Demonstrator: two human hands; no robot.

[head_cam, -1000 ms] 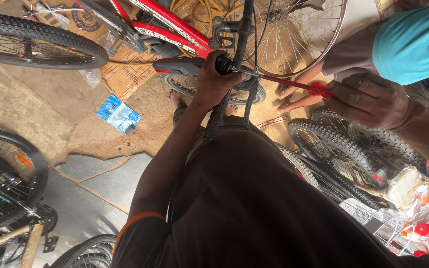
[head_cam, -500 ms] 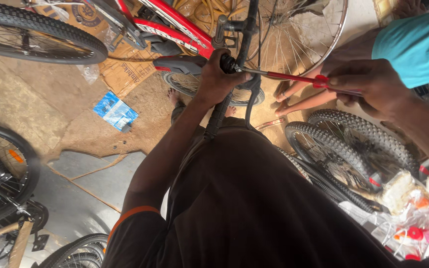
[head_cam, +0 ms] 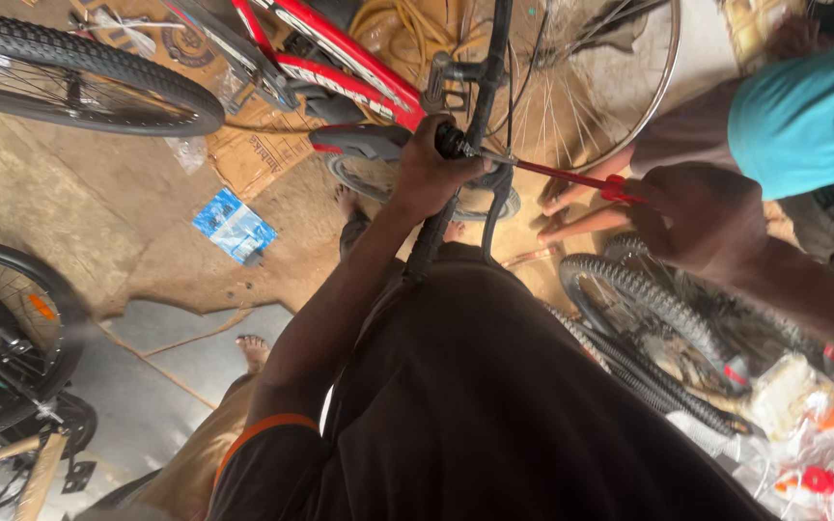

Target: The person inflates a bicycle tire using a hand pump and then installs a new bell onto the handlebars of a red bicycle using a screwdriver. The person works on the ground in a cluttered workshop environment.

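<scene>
Gripping the black handlebar end point(head_cam: 451, 143) at the scene's centre, the left hand point(head_cam: 427, 174) is closed tight around it. To the right, the right hand point(head_cam: 697, 217) clasps the red handle of a screwdriver point(head_cam: 571, 178), its tip touching that bar end, with 1 bare wheel rim point(head_cam: 663, 87) beyond.

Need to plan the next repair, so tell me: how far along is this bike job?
Done, apparently: the spoked rim is bare, with no tyre on it. In hand: the left hand grips the black bar while the right hand holds a red-handled screwdriver to the fitting beside it. Left, probably: the loose tyres on the ground are unmounted.
</scene>
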